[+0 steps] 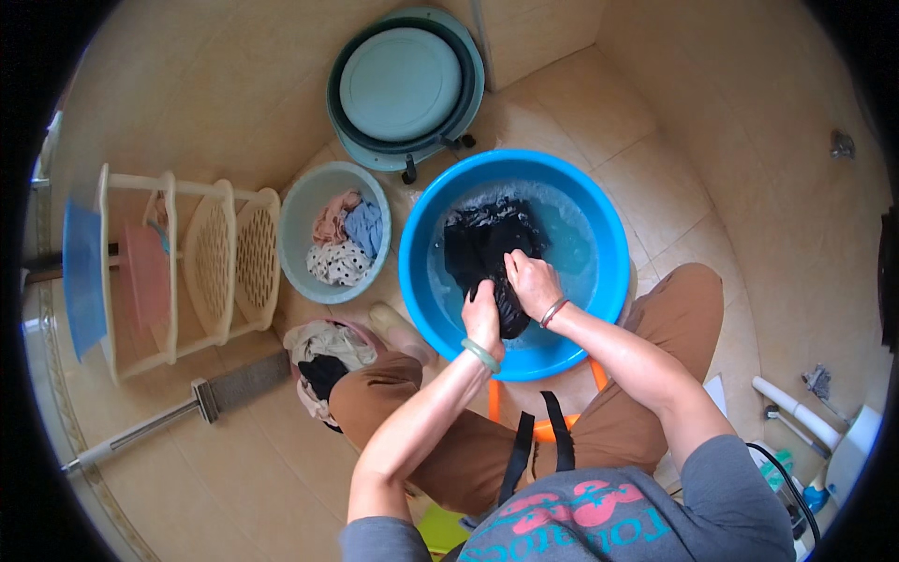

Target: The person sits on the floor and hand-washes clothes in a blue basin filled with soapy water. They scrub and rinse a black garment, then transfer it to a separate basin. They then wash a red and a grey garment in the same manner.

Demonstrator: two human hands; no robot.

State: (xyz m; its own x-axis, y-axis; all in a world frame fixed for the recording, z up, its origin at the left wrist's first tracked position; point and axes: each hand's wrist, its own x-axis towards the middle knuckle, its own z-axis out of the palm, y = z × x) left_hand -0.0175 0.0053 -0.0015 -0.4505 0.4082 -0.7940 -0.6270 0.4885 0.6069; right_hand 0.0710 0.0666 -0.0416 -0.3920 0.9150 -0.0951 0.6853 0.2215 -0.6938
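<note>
A wet black garment (485, 245) lies partly in soapy water inside the large blue basin (611, 281) in front of me. My left hand (482, 318), with a pale green bangle at the wrist, grips the garment's near edge. Just right of it, my right hand (533, 283), wearing a metal bracelet, is closed on the same cloth. Between and below both hands a bunched part of the garment hangs toward the water. What exact kind of garment it is I cannot make out.
Left of the basin stands a pale tub (292, 253) holding pink, blue and dotted clothes. A folded green basin (401, 84) leans at the far wall. A cream shelf rack (170, 281), a flat mop (239, 386) and a heap of laundry (323, 347) are at the left.
</note>
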